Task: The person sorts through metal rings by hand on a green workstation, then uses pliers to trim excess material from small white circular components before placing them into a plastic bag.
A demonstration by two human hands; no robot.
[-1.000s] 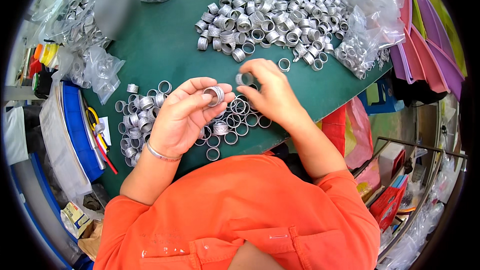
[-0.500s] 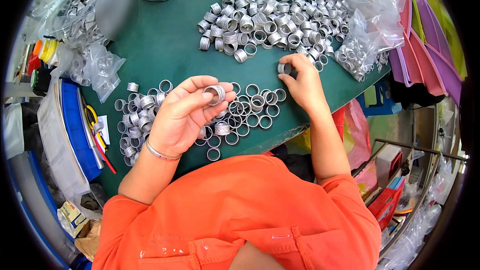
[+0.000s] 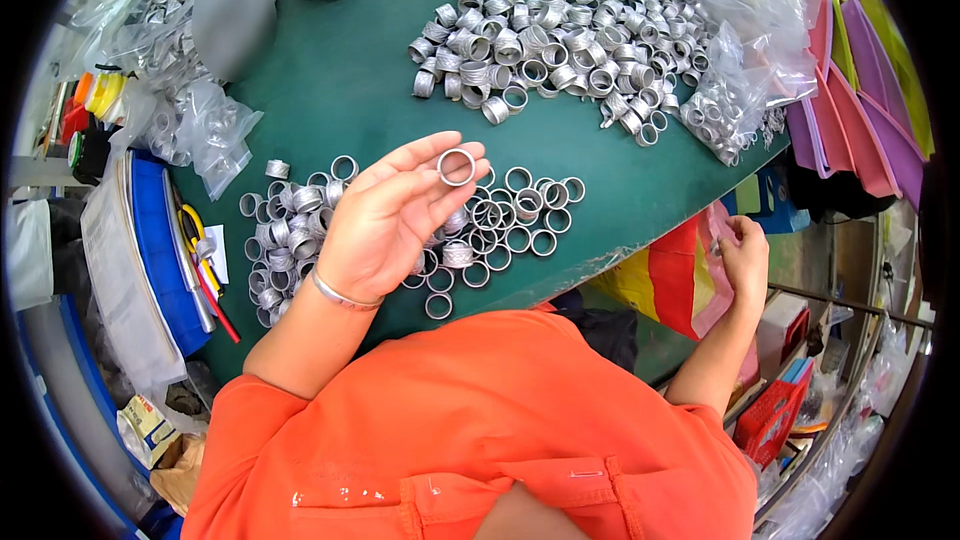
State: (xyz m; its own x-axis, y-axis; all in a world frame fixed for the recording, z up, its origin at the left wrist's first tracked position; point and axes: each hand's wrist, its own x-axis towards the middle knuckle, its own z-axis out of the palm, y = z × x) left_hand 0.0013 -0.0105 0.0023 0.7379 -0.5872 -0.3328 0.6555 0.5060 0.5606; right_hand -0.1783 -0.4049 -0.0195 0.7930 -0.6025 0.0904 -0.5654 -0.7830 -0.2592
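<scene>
My left hand (image 3: 385,202) is raised over the near pile of rings, palm up. Its thumb and fingers pinch a silver metal ring (image 3: 457,184), whose round opening now faces up. Below and around that hand lie many similar rings (image 3: 300,235), some with a textured outer band. Past the table's right edge, my right hand (image 3: 744,260) is curled closed beside a pink plastic bag (image 3: 718,225). A small greyish bit shows at its fingertips, too little to name.
A large heap of metal rings (image 3: 560,50) covers the far part of the green table (image 3: 350,70). Clear bags of rings (image 3: 725,105) stand by purple and pink bins (image 3: 845,90). At left are a blue tray (image 3: 165,260) and yellow-handled pliers (image 3: 190,230).
My right hand has moved from over the table near the far heap, rightward and down past the table's edge. The ring in my left hand has turned so its opening shows.
</scene>
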